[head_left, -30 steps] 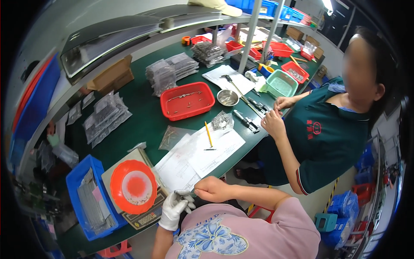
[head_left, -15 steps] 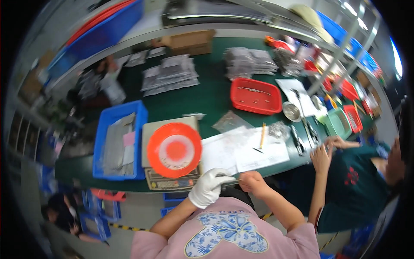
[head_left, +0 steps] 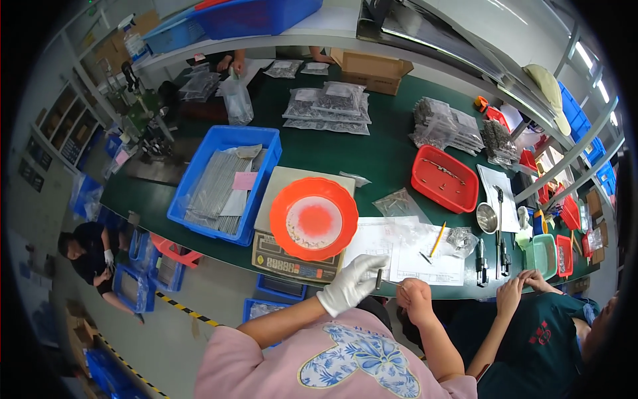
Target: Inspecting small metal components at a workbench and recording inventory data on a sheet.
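Observation:
My left hand [head_left: 352,286], in a white glove, pinches a small dark metal rod-like piece [head_left: 379,279] that stands nearly upright at its fingertips. Close beside it, my bare right hand [head_left: 416,300] is closed with its fingers curled. A thin, light, wire-like thing [head_left: 393,283] runs from the right fingers toward the metal piece; whether it touches is too small to tell. Both hands are just in front of the table's near edge, by the printed paper sheets [head_left: 432,271]. An orange bowl [head_left: 280,219] with small pieces inside rests on a weighing scale [head_left: 262,261] to the left.
A blue bin [head_left: 178,211] of long bagged parts stands left of the scale. A red tray [head_left: 444,193], a metal cup [head_left: 486,217] and a pencil [head_left: 438,239] lie ahead and right. A co-worker's hands [head_left: 518,287] are close on the right. A shelf [head_left: 332,28] spans overhead.
The view has swung, so the table's contents sit further right in the picture. My hands have moved slightly apart, and the wire-like thing now shows between them.

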Demonstrator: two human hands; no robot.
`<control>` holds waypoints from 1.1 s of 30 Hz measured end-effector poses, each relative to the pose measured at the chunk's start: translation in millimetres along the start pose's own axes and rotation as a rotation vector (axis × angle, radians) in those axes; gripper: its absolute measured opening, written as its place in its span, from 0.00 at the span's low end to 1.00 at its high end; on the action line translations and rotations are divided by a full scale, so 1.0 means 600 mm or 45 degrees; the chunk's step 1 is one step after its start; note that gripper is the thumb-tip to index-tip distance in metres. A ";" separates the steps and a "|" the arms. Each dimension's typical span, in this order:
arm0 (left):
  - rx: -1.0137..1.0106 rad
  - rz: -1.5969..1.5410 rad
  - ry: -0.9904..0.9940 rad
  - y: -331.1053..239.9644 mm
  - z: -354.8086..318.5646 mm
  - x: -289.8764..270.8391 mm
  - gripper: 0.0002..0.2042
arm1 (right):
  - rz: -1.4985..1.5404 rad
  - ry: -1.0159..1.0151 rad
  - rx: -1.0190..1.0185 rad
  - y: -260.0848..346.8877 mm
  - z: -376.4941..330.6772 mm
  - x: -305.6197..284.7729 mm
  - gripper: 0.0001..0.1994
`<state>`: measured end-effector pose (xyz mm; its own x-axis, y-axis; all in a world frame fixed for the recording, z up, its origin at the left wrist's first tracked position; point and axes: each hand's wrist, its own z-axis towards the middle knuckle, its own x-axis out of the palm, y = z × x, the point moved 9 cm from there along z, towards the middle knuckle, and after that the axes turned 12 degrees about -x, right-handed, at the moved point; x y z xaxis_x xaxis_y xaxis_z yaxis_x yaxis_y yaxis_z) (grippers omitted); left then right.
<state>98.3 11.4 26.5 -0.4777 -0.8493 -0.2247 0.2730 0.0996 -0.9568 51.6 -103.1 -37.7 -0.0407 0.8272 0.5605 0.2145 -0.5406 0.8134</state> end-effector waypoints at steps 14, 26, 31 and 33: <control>-0.634 -0.602 0.332 0.042 0.001 0.030 0.14 | -0.946 0.021 -0.491 0.073 -0.016 0.021 0.15; -0.670 -0.753 0.377 0.040 -0.001 0.031 0.21 | -1.458 0.233 -0.957 0.112 -0.028 0.061 0.14; 0.130 0.054 0.208 -0.026 -0.001 0.025 0.13 | -0.620 0.076 -0.274 0.060 -0.009 0.015 0.13; 0.264 0.232 0.132 -0.041 -0.003 0.022 0.11 | 0.016 0.005 0.161 0.008 -0.016 0.011 0.14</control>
<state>83.5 -1.4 46.4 -0.4854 -0.7685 -0.4170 0.5219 0.1279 -0.8433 42.9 -101.3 -28.7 -0.0408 0.8197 0.5713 0.3364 -0.5272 0.7803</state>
